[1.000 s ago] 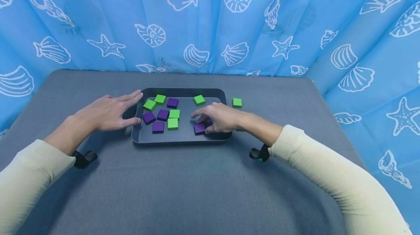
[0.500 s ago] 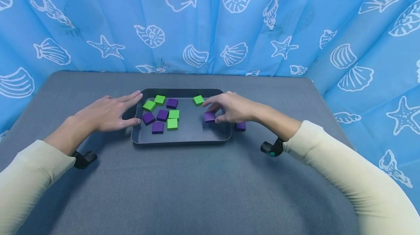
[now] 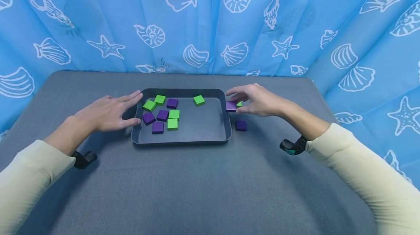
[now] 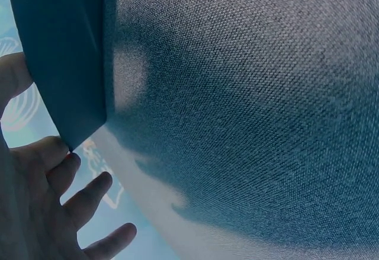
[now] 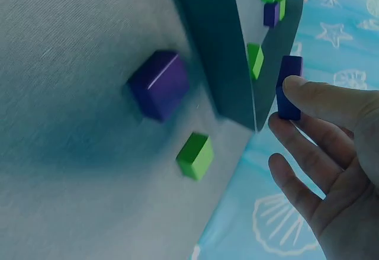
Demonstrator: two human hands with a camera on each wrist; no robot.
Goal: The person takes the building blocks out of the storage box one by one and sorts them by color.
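My right hand (image 3: 257, 99) pinches a purple block (image 3: 231, 106) between thumb and fingers, held up over the right rim of the dark tray. The right wrist view shows the same purple block (image 5: 289, 88) raised above the table, the thumb flat on its side. Below that hand lie a green block (image 5: 196, 156) and another purple block (image 5: 160, 86), both on the table beside the tray. My left hand (image 3: 109, 113) has its fingers extended, with the fingertips at the left rim of the tray (image 3: 180, 142); in the left wrist view they touch the tray's corner.
Several green and purple blocks lie in the tray's left half, among them a purple block (image 3: 158, 128) near the front. A single green block (image 3: 198, 100) lies toward its back right. A blue curtain (image 3: 210, 23) hangs behind the grey table (image 3: 197, 191).
My right hand has picked up the purple block from the tray's right part and carried it right and back, past the rim. A purple block beside the tray has come into view. The left hand stays put.
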